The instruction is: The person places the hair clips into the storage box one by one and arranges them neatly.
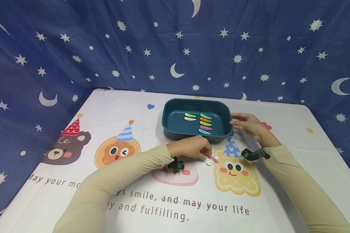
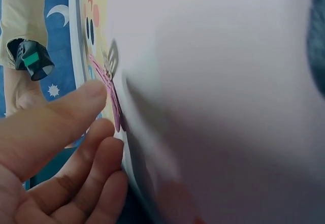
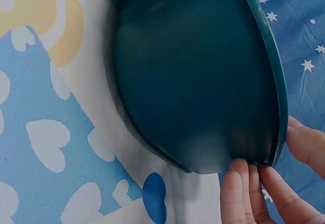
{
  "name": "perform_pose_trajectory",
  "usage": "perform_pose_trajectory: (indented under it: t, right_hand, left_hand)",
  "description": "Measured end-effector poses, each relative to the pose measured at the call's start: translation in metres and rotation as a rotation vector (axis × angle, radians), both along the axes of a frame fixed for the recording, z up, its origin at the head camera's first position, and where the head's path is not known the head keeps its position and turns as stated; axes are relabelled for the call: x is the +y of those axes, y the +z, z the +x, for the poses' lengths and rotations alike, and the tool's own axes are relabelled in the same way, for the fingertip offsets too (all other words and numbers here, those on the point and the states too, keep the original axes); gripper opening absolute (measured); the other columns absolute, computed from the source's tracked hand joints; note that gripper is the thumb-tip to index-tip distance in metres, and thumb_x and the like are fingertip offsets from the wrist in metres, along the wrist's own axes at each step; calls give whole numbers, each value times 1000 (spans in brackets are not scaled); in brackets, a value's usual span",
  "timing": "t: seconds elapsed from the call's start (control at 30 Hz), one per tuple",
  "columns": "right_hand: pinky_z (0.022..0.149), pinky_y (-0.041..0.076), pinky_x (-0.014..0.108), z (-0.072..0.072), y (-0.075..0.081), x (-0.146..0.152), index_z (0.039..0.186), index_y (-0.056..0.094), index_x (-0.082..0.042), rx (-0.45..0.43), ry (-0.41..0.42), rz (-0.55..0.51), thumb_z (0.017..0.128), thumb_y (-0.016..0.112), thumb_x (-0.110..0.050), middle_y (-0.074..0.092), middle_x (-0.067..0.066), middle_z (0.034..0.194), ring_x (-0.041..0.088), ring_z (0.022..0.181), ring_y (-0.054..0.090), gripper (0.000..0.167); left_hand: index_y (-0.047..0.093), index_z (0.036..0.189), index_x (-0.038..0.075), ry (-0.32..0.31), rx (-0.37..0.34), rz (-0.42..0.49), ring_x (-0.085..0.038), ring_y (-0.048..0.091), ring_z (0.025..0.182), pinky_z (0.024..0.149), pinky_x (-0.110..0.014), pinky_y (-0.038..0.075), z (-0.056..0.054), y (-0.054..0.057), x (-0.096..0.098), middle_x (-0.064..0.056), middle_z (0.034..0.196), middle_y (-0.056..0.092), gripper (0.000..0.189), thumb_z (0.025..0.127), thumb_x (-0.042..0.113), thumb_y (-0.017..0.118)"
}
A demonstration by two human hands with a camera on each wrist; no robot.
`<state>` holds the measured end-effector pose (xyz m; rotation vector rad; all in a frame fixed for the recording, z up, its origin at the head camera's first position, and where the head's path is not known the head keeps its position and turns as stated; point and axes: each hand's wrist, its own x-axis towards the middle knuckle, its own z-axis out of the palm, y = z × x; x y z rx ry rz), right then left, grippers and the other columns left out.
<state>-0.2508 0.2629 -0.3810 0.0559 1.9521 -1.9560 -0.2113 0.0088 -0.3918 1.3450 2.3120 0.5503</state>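
A pink hair clip (image 1: pixel 214 159) lies across a white hair clip (image 1: pixel 209 162) on the table in front of the box. My left hand (image 1: pixel 193 148) is at them; in the left wrist view the thumb and fingers are bent around the pink clip, with a gap between their tips. The right hand (image 1: pixel 252 127) holds the right end of a dark teal box (image 1: pixel 175 131), thumb at the rim and fingers against the outer wall. Inside the box lie two columns of hair clips, including a blue clip (image 1: pixel 204 131) and an orange clip (image 1: pixel 205 119).
A white tablecloth (image 1: pixel 294 187) printed with cartoon faces and lettering covers the table. Behind it hangs a blue curtain (image 1: pixel 151 64) with moons and stars. A black wrist camera (image 1: pixel 253 154) sits on the right wrist and another black camera (image 1: pixel 176 165) on the left.
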Motion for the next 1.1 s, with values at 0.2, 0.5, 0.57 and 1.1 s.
perform_pose_trajectory:
  t: [0.2,0.5,0.57,1.1]
  right_hand:
    - [79,52,16,0,1,0,123,46,-2,-5,-5,16,84,67,-2,66,-11,95,1,88,64,44]
    - [79,52,15,0,1,1,131,39,4,-15,-6,30,84,67,-3,66,-11,94,1,88,64,55]
    - [79,52,15,-1,0,0,133,38,5,-16,-5,38,84,67,-3,65,-12,94,0,88,64,57]
    - [80,51,14,-4,-1,0,141,30,8,-21,-6,83,84,69,-7,63,-14,96,-2,89,63,70]
  left_hand:
    - [71,100,13,19,54,-5,-8,53,77,68,-11,41,1,0,3,1,85,64,21,80,15,75]
    - [70,110,12,39,110,-48,-8,56,85,76,-12,45,2,-4,5,0,98,65,29,81,17,73]
    - [70,108,12,39,137,-61,-8,55,86,78,-13,46,2,-5,6,1,97,65,27,82,17,73]
    - [70,97,14,33,220,-79,-9,54,83,73,-14,43,5,-4,7,1,92,63,16,83,22,71]
